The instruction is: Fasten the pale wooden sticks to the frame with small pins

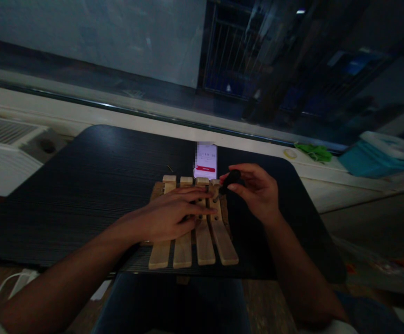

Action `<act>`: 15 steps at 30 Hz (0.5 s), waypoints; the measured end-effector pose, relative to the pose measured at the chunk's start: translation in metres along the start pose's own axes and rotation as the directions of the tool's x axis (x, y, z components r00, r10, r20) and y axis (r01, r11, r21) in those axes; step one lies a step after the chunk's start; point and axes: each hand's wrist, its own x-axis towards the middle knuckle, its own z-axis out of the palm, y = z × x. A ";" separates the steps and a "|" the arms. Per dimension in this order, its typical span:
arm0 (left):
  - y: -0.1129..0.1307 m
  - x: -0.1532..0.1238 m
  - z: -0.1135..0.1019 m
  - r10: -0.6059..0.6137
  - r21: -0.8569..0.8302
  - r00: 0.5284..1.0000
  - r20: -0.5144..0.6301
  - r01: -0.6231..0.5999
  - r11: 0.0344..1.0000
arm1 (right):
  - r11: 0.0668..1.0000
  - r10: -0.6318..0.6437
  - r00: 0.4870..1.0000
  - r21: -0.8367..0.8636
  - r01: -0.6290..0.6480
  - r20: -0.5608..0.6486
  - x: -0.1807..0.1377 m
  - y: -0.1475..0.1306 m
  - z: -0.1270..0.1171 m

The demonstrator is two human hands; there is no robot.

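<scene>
A set of several pale wooden slats lies side by side on the dark table, fixed across a crosspiece. My left hand lies flat on the slats with its fingers stretched out, pressing them down. My right hand is closed round a small black tool handle, whose tip points down at the top of the rightmost slat. What the tip touches is too dark to make out.
A lit phone stands just behind the slats. A window ledge runs along the back with a green object and a teal and white bundle at the right. A white heater unit sits at the left.
</scene>
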 end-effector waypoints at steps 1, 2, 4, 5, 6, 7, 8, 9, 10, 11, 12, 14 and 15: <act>0.000 0.000 0.000 0.000 0.002 1.000 0.001 0.000 1.000 | 1.000 -0.013 1.000 -0.013 0.013 -0.021 0.000 0.001 0.001; 0.000 0.000 0.000 0.000 0.006 1.000 0.000 0.000 1.000 | 0.999 -0.029 0.999 -0.030 0.028 -0.040 -0.001 0.003 0.002; 0.000 0.000 0.000 0.000 0.012 1.000 -0.002 0.000 1.000 | 0.997 -0.056 0.997 -0.060 0.053 -0.054 -0.001 0.005 0.003; 0.000 0.000 0.000 0.001 0.015 1.000 -0.002 -0.001 1.000 | 0.996 -0.064 0.997 -0.070 0.060 -0.051 -0.002 0.006 0.004; 0.000 0.000 0.000 0.001 0.015 1.000 -0.003 -0.001 1.000 | 0.995 -0.071 0.996 -0.077 0.067 -0.046 -0.002 0.006 0.004; 0.001 0.000 0.000 0.001 0.016 1.000 -0.003 -0.001 1.000 | 0.994 -0.078 0.996 -0.081 0.075 -0.036 -0.002 0.006 0.003; 0.001 0.000 -0.001 -0.001 0.016 1.000 -0.001 0.001 1.000 | 0.993 -0.090 0.996 -0.083 0.088 -0.017 -0.002 0.006 0.002; 0.001 0.000 -0.001 -0.005 0.017 1.000 0.001 0.005 1.000 | 0.991 -0.106 0.994 -0.085 0.107 0.014 -0.003 0.005 0.001; 0.002 0.000 -0.001 -0.010 0.017 1.000 0.004 0.010 1.000 | 0.988 -0.123 0.991 -0.085 0.127 0.056 -0.003 0.004 -0.001; 0.002 0.000 -0.001 -0.016 0.016 1.000 0.008 0.016 1.000 | 0.986 -0.138 0.985 -0.080 0.146 0.102 -0.003 0.003 -0.002; 0.002 0.000 -0.001 -0.022 0.015 1.000 0.014 0.022 1.000 | 0.985 -0.147 0.978 -0.070 0.158 0.147 -0.003 0.002 -0.004; 0.002 0.000 -0.001 -0.027 0.008 1.000 0.017 0.027 1.000 | 0.989 -0.138 0.970 -0.030 0.147 0.199 -0.002 -0.001 -0.007; 0.001 0.000 -0.001 -0.024 0.006 1.000 0.016 0.024 1.000 | 0.992 -0.122 0.971 -0.006 0.126 0.206 -0.002 -0.002 -0.007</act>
